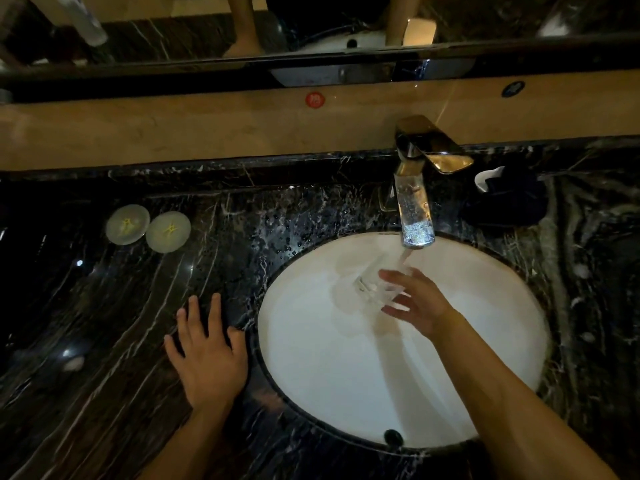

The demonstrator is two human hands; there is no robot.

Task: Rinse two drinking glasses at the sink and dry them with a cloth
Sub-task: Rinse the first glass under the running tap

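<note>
My right hand [420, 301] holds a clear drinking glass [372, 284] tilted over the white oval sink [311, 358], right under the chrome faucet [415, 202]. Water runs from the spout onto the glass. My left hand [207, 355] lies flat, fingers spread, on the dark marble counter [121, 323] just left of the basin rim, holding nothing. A dark cloth [509, 199] sits bunched on the counter to the right of the faucet. I cannot make out a second glass.
Two round white paper lids [127, 224] [168, 231] lie on the counter at the left. A beige ledge [207, 129] and a mirror run along the back. Water drops speckle the counter left of the faucet. The overflow hole [393, 437] marks the basin's near edge.
</note>
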